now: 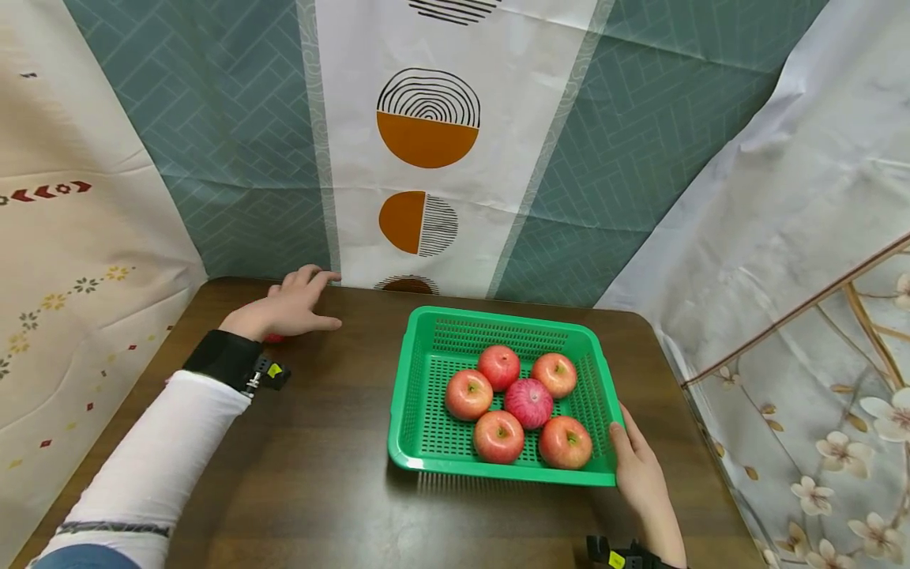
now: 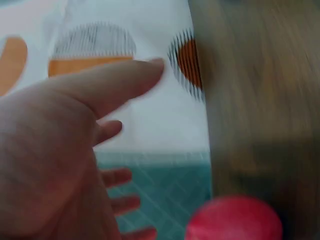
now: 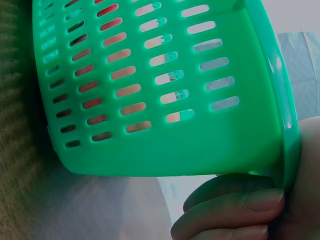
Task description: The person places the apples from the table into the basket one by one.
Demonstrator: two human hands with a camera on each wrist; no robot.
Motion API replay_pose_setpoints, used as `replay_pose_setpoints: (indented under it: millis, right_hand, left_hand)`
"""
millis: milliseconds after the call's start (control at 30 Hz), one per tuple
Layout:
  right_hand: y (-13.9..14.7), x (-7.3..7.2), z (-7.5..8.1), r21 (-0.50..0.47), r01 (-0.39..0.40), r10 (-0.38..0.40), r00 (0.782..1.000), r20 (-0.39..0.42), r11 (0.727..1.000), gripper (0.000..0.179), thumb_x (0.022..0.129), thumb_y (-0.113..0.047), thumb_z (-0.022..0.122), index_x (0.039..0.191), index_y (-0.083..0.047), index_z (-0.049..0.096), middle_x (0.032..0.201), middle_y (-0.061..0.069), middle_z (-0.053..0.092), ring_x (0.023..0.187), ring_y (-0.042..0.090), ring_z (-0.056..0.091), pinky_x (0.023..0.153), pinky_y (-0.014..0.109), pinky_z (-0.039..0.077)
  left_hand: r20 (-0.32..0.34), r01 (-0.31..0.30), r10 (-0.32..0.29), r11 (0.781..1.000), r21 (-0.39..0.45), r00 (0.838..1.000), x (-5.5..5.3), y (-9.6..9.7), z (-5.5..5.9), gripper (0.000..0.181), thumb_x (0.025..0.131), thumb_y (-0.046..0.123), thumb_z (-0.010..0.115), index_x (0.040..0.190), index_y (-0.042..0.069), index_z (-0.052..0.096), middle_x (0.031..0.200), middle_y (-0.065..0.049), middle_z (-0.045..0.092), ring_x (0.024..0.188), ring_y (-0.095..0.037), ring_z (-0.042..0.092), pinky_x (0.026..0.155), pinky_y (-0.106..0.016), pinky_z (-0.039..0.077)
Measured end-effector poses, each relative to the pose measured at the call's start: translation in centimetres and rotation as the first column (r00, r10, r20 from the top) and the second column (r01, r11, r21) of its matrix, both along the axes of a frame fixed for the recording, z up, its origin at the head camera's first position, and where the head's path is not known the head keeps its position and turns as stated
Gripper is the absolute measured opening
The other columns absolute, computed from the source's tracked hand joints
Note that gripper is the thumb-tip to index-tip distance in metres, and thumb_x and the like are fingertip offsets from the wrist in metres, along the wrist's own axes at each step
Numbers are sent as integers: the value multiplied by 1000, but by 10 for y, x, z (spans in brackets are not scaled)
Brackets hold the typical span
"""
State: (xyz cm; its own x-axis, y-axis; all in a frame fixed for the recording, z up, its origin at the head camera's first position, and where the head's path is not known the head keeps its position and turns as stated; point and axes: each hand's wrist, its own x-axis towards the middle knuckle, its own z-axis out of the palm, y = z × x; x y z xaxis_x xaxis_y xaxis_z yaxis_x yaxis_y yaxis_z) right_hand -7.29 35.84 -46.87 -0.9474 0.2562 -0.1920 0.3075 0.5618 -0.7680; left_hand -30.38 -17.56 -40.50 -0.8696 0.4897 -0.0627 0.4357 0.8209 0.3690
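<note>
A green plastic basket [image 1: 412,379] with slotted walls holds several red-yellow apples [image 1: 500,437] and a deep pink, streaked round fruit [image 1: 528,404]. My right hand [image 1: 643,474] grips its right rim near the front corner, thumb on top; in the right wrist view the curled fingers [image 3: 235,212] show beneath the rim. Whether the basket is raised off the table I cannot tell. At the back left, my left hand [image 1: 284,307] reaches out, fingers spread and nothing held. Close by it is a smooth red rounded thing [image 2: 235,220], mostly hidden by the hand in the head view.
The dark brown wooden table [image 1: 306,474] carries all of this. A patterned curtain [image 1: 426,182] hangs behind its far edge. Cream cloth [image 1: 71,261] hangs along the left side and a floral curtain [image 1: 817,379] along the right.
</note>
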Motion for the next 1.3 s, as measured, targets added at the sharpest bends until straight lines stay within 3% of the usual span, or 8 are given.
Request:
replay_pose_setpoints:
  millis: [167,467,667,967,1300]
  right_hand:
    - [0,1,-1,2,-2,2,1000,-3,1000,61,107,-52,25,160,-26,9,153,25,29,122,39,39,97,63,34]
    - [0,2,-5,8,-7,7,1000,-11,1000,61,107,-51,26,160,-26,9,153,24,30,121,39,41,96,62,35]
    - [2,-1,-4,16,-5,5,1000,1,1000,63,107,-53,24,160,-24,7,155,26,25,126,41,37,99,66,32]
    - [1,1,-4,7,14,-14,1000,7,1000,62,106,-54,26,160,-28,9,156,24,25,127,40,35,101,66,31]
    - [0,-3,-2,3,5,-5,1000,2,1000,60,106,-55,26,159,-32,9,156,22,26,126,38,36,100,63,32]
  left_hand:
    - [77,-107,115,989,-100,990,-3,-27,-7,94,82,43,76,150,3,24,149,-37,9,131,-59,10,93,-79,25]
    - [158,-210,227,971,-117,961,-3,-44,-17,97,72,35,83,145,1,30,129,-34,27,112,-51,29,84,-69,39]
    - [180,-235,252,965,-113,951,-4,-46,-22,98,66,32,87,143,2,33,123,-32,32,109,-50,34,78,-65,46]
    - [99,-235,248,963,-133,964,-9,-45,-39,85,72,17,81,140,-2,33,119,-36,32,107,-52,33,83,-63,40]
    - [89,-233,244,966,-114,966,-10,-45,-52,78,77,15,73,138,-3,29,118,-37,29,105,-54,30,82,-64,39]
